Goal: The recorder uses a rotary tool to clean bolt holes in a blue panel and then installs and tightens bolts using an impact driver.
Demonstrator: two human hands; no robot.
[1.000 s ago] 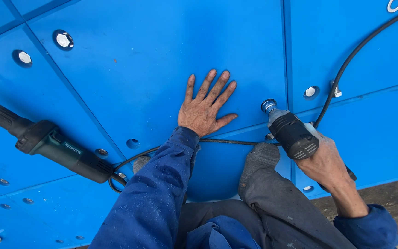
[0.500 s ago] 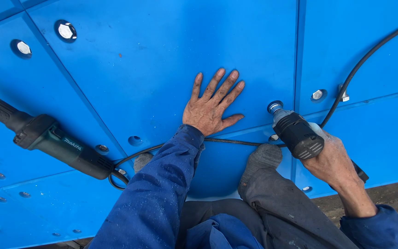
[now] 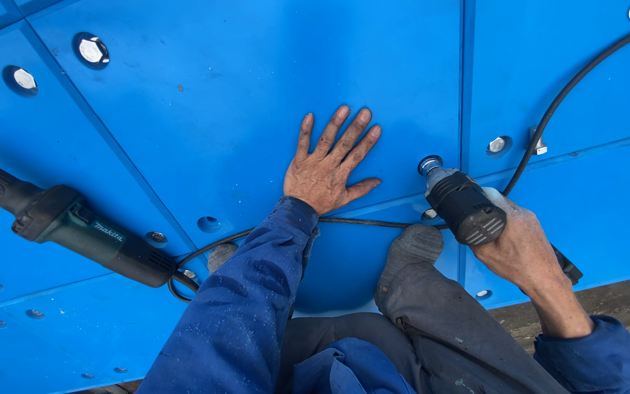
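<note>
1. Head view: your left hand (image 3: 327, 175) lies flat on the smooth blue plastic panel surface (image 3: 257, 109), fingers spread and pointing up the sheet, holding nothing. Judging by the straight arm in its dark blue sleeve (image 3: 238, 314), it looks planted there to prop you as you lean over.

2. Your right hand (image 3: 520, 244) is wrapped tight round the black barrel-bodied power tool (image 3: 464, 206). Its silver round nose (image 3: 429, 165) points up and to the left, sitting right at the vertical seam (image 3: 462, 87) between two panels and just left of a recessed silver bolt head (image 3: 497, 144). I cannot tell whether the nose touches the sheet.

3. The wrist is bent back and the forearm comes in from the lower right, which keeps the tool low and angled along the surface.

4. The tool's black cable (image 3: 570, 87) loops away to the upper right, clear of both hands.

5. A second tool, a long black and dark green angle grinder (image 3: 74, 230), lies unheld on the panels well to the left of your left hand, its cord (image 3: 205, 252) curling towards your knees.

6. Your grey-socked foot (image 3: 410, 252) rests on the panel between the two hands.
</note>
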